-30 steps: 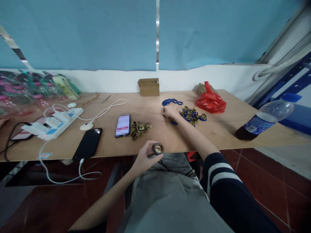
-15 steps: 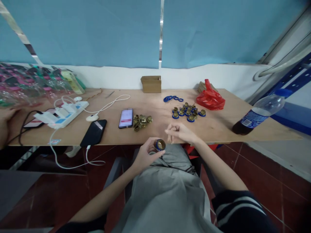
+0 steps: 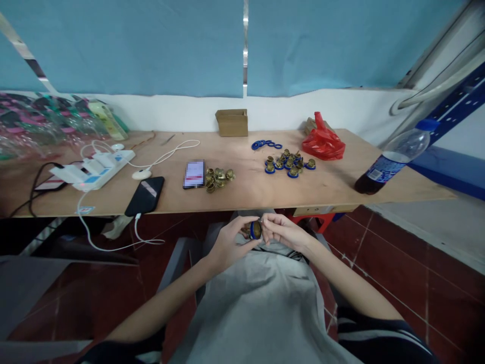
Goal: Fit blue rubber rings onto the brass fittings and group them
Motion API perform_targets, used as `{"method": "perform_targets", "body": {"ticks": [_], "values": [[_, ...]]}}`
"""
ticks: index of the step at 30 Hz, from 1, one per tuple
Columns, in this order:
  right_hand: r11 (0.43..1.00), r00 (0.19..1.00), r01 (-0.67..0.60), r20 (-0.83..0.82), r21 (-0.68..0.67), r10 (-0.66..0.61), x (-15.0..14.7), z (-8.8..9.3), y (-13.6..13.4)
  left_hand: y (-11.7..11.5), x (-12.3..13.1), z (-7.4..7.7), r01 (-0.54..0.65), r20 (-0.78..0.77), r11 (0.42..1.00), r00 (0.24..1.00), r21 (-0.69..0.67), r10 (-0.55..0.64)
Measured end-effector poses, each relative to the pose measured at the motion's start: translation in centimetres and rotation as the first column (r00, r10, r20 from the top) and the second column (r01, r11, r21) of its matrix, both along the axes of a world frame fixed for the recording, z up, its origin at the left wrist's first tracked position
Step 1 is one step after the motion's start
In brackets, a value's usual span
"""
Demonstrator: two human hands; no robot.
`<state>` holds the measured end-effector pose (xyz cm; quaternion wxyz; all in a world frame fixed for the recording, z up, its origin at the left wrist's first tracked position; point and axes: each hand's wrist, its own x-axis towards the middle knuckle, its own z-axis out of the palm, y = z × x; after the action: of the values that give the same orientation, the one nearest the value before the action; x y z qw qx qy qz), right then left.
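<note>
Just past the table's front edge, above my lap, my left hand (image 3: pixel 229 238) is closed around a brass cup-shaped fitting (image 3: pixel 257 230) with a blue ring round it. The fitting is tilted with its open end toward the right. Close against its rim, my right hand (image 3: pixel 283 231) is pinched, and whatever lies between its fingertips is too small to make out. On the table sit a pile of plain brass fittings (image 3: pixel 219 179), a group of brass fittings with blue rings (image 3: pixel 291 161) and several loose blue rings (image 3: pixel 265 144).
A phone with a lit screen (image 3: pixel 194 174) borders the plain fittings. Left are a dark phone (image 3: pixel 145 196) on a white cable, a power strip (image 3: pixel 104 171) and several plastic bottles (image 3: pixel 45 129). A cardboard box (image 3: pixel 232 124), red bag (image 3: pixel 323 143) and cola bottle (image 3: pixel 394 159) stand farther back and right.
My right hand has come down and left to meet the fitting's rim. My left hand has turned the fitting so its opening faces more to the right. The view has shifted slightly.
</note>
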<state>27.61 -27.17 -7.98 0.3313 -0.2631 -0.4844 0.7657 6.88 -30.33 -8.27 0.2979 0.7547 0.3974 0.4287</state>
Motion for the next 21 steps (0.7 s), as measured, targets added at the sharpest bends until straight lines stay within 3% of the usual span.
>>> {"method": "perform_targets", "body": {"ticks": [12, 21], "values": [[0.999, 0.999, 0.03, -0.027, 0.009, -0.03, -0.6, -0.7, 1.5, 1.8, 0.0, -0.4, -0.011, -0.018, 1.0, 1.0, 0.005, 0.011], [0.995, 1.0, 0.001, 0.017, 0.098, -0.003, -0.4, -1.1, 3.4, 3.8, 0.0, -1.5, -0.002, -0.023, 0.999, 1.0, 0.039, 0.003]]}}
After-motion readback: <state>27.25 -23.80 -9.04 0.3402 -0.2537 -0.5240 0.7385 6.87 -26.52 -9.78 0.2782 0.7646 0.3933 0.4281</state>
